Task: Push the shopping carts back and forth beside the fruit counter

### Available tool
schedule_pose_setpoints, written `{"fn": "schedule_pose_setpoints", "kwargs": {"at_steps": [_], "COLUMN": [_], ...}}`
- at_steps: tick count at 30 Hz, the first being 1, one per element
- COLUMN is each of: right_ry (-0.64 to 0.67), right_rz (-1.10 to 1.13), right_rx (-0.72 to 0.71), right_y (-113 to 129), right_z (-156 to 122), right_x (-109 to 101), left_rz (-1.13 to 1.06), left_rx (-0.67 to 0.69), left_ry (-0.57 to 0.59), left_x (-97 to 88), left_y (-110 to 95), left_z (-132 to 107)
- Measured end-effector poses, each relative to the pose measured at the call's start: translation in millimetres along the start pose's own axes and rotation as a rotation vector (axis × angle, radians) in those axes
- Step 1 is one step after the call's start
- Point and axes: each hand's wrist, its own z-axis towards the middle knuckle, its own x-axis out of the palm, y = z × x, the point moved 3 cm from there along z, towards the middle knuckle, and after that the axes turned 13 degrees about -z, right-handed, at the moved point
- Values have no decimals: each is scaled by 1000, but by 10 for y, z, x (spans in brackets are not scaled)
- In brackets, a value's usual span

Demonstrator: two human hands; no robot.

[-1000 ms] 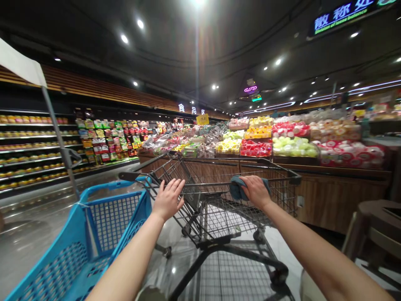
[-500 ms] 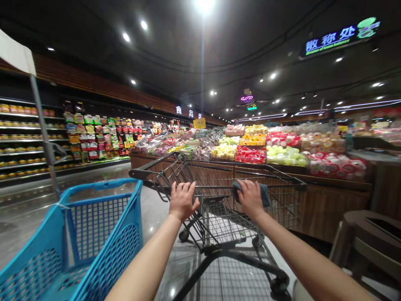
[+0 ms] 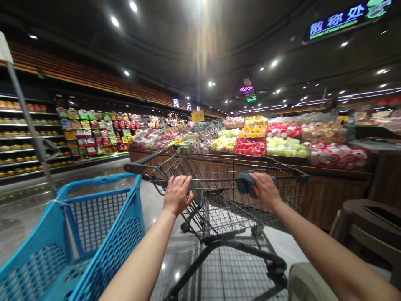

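The right hand (image 3: 265, 190) clamps a blue cloth (image 3: 246, 184) under curled fingers on the wire cart (image 3: 219, 213) handle bar (image 3: 216, 180), which runs left to right; the left hand (image 3: 177, 193) grips the same bar further left, fingers wrapped over.

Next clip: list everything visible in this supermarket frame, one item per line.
wire trolley: one, dark grey, centre, before the person
plastic trolley: one, blue, lower left, beside the wire trolley
cloth: one, grey-blue, on the wire trolley's handle
display counter: one, wood-fronted, behind the wire trolley
wrapped goods: many heaps, red, yellow, green, on the display counter
wall shelves: several rows, mixed colours, far left
hanging sign: one, blue-lit, upper right
low stand: one, brown, lower right
left hand: one, bare, gripping the handle
right hand: one, bare, closed on the cloth
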Motion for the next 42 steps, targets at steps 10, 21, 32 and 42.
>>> {"fn": "schedule_pose_setpoints", "kwargs": {"at_steps": [10,21,32,42], "right_ry": [50,-22,5,28], "right_rz": [-83,67,29,-17], "right_rx": [260,201,39,200], "right_y": [-407,1114,211,177], "right_z": [-121,470,119,150], "right_x": [53,-58,74,0], "left_rz": [-17,84,93,67], "left_rx": [-71,-102,-75,-134], "left_ry": [-62,-4,-1,-73], "left_x": [94,68,4,57], "left_y": [-16,108,164,58], "left_z": [-3,42,-74,-44]}}
